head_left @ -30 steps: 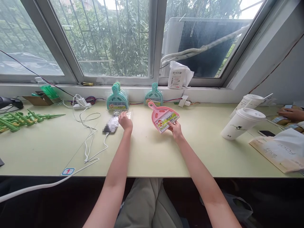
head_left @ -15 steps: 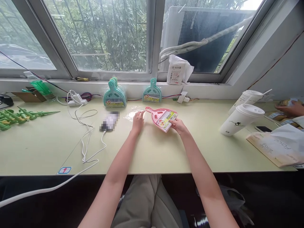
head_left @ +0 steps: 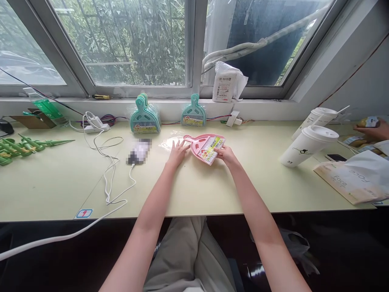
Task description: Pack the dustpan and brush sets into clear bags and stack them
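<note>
A pink dustpan-and-brush set [head_left: 202, 145] with a yellow printed label lies tilted over the table in front of me. My right hand [head_left: 226, 155] grips its lower right edge, thumb over the label. My left hand [head_left: 178, 154] has its fingers spread beside the dustpan's handle end, fingertips at its left edge; whether they touch it is hard to see. Just behind the left hand lies a clear plastic wrapper [head_left: 166, 142]. Against the wall stand a stack of green dustpan sets [head_left: 145, 115] and another green dustpan set [head_left: 193, 112].
A pixelated device [head_left: 139, 152] with a white cable [head_left: 106, 194] lies left. Further left are a power strip [head_left: 96, 126] and green plastic parts [head_left: 18, 150]. White cups [head_left: 306, 148] and a paper bag [head_left: 352, 178] stand right, near another person's hand [head_left: 375, 132].
My left hand's fingers have spread and moved right, closer to the pink dustpan. The dustpan has shifted slightly left, still in my right hand. The view has tilted down a little.
</note>
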{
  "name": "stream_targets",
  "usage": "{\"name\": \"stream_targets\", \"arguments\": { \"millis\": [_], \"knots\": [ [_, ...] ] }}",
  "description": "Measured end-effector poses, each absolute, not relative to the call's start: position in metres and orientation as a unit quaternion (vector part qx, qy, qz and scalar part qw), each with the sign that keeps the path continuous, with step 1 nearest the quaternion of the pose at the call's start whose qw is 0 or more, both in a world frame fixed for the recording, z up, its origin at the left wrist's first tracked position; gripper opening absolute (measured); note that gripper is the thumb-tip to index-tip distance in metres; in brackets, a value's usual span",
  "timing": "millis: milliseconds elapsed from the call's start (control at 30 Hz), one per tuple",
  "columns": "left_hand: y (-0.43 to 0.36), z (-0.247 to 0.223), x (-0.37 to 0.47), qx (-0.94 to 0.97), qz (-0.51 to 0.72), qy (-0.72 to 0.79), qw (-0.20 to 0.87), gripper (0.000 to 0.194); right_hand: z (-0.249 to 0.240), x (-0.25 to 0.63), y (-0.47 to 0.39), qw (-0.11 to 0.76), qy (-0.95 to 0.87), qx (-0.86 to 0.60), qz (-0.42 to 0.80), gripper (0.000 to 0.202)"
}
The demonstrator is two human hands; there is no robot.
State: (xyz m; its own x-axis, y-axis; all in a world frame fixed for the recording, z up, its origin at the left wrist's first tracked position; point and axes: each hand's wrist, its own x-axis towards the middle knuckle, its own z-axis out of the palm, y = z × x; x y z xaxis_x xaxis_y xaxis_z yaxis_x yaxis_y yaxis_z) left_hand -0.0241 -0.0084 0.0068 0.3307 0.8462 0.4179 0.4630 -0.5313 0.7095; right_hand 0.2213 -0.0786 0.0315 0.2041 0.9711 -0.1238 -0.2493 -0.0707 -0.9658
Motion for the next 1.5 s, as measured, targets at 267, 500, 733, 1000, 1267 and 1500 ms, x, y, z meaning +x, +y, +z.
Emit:
{"name": "stream_targets", "arguments": {
  "millis": [267, 500, 733, 1000, 1267, 1500],
  "knots": [
    [-0.01, 0.013, -0.024, 0.718, 0.438, 0.439, 0.315, 0.04, 0.036, 0.238, -0.083, 0.577, -0.34, -0.55, 0.499, 0.021],
    [-0.006, 0.012, -0.029, 0.701, 0.334, 0.611, 0.153, 0.054, 0.029, 0.24, -0.081, 0.576, -0.336, -0.557, 0.496, 0.02],
    [-0.012, 0.02, -0.029, 0.684, 0.367, 0.619, 0.119, 0.052, 0.028, 0.222, -0.08, 0.56, -0.375, -0.522, 0.522, 0.025],
    [-0.021, 0.023, -0.023, 0.729, 0.423, 0.533, 0.071, 0.028, 0.031, 0.195, -0.085, 0.581, -0.323, -0.523, 0.533, 0.026],
    [-0.029, 0.037, 0.0, 0.768, 0.496, 0.401, 0.062, 0.018, 0.023, 0.187, -0.078, 0.625, -0.289, -0.484, 0.539, 0.014],
    [-0.049, 0.059, 0.005, 0.567, 0.665, 0.476, 0.102, 0.084, 0.027, 0.192, -0.077, 0.671, -0.321, -0.415, 0.523, 0.017]
  ]
}}
